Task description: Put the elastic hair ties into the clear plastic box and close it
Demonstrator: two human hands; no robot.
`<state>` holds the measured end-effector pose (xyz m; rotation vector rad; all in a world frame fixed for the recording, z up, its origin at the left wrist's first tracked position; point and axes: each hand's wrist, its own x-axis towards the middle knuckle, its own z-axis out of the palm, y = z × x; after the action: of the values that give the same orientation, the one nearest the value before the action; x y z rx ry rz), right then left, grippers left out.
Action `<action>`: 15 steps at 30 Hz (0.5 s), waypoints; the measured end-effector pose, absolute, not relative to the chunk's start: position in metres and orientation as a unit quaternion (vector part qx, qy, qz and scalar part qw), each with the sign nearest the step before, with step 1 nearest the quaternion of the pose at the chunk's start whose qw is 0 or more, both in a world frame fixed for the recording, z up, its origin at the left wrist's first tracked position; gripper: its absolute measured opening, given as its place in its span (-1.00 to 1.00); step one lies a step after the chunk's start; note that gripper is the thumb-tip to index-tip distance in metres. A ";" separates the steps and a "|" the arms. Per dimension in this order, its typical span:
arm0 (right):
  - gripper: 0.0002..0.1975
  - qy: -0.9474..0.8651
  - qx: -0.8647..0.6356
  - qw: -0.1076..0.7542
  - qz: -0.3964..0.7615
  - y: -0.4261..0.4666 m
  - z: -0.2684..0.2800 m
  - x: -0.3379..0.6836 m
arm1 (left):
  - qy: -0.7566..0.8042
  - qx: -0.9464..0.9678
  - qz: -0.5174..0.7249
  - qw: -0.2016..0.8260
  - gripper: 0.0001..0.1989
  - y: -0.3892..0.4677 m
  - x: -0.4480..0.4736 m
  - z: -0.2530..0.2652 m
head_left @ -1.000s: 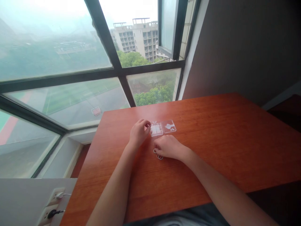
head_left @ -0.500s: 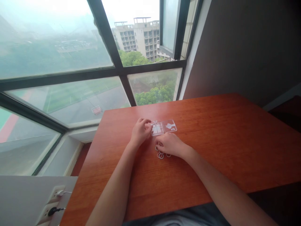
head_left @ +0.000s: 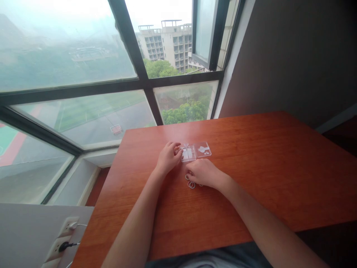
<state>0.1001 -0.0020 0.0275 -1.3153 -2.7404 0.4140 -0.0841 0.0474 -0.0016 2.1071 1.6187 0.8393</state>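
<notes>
A clear plastic case (head_left: 192, 157) lies opened flat on the wooden table, its lid (head_left: 203, 149) to the right with a white printed pattern. My left hand (head_left: 169, 157) is at the case's left edge, thumb and fingers curled against it. Just in front of the case, my right hand (head_left: 205, 171) is closed, fingertips pointing down among several small pale rings (head_left: 191, 185). Part of the rings is hidden beneath this hand. Whatever sits between its fingertips, if anything, is too small to make out.
The brown table (head_left: 264, 167) reaches far to the right. Beyond its back edge stand dark-framed windows (head_left: 145, 83). Wall sockets (head_left: 65, 230) with plugs and cables are at the lower left, beside the table's left edge.
The view has shifted slightly. My right hand stays over the rings, its fingers drawn a little closer together. My left hand remains at the case's edge.
</notes>
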 end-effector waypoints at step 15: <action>-0.83 -0.857 -0.475 0.075 0.186 0.007 0.034 0.111 | 0.575 0.753 0.287 0.141 -0.80 0.039 -0.103 0.022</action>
<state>0.1113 0.0069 0.0339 -1.4243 -2.5697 0.5578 -0.1030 0.0390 0.0219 2.1749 1.6616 0.8285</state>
